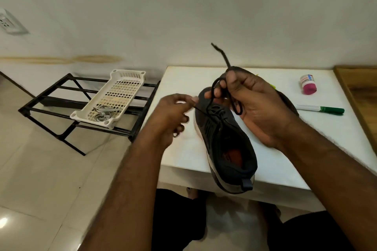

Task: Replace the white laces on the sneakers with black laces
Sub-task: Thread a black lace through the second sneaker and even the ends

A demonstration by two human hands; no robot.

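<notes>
black lace [222,87] loops up from the dark sneaker [228,144], which lies on our white table [183,149] with its heel over the near edge. our right hand [259,108] pinches the loops with curled fingers, one end sticking up, while our left hand [173,116] pinches the thin other end, pulled taut. beside the table, a white basket [122,91] holding pale laces sits on a black rack [51,96]; a green marker [326,109] and small bottle [308,84] lie beyond.

Soft, even indoor light fills the scene, with faint shadows. A bright glare spot sits on the floor tiles [4,222]. The left hand [173,116] is motion-blurred; straight edges bow near the borders.
</notes>
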